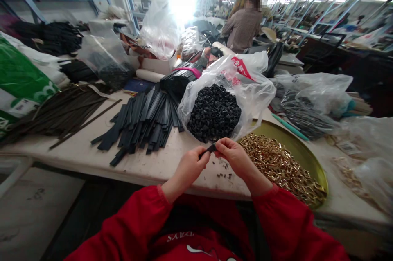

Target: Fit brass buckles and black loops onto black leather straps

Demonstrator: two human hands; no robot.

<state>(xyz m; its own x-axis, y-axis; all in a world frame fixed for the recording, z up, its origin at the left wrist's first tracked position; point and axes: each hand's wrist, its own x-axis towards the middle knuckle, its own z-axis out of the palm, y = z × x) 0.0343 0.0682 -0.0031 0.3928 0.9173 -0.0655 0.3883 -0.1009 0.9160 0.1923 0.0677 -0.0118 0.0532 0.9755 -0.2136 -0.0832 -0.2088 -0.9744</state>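
Note:
My left hand [194, 164] is closed around a short black strap [210, 149] above the table's front edge. At the strap's far end, the fingertips of my right hand [231, 155] pinch together on it; anything smaller between them is hidden. Just beyond both hands sits a clear plastic bag [256, 89] full of small black loops [215, 111]. To the right, a round gold tray [323, 171] bears a heap of small gold metal buckles [279, 163]. A fanned pile of flat black straps [144, 118] lies on the left.
Dark brown strips [67, 109] and a green package [23, 75] lie at the far left. A teal pen-like tool [290, 127] rests behind the tray, near bagged dark parts [303, 109]. Small black scraps [225, 176] dot the table [181, 163]. Another person [245, 28] is farther back.

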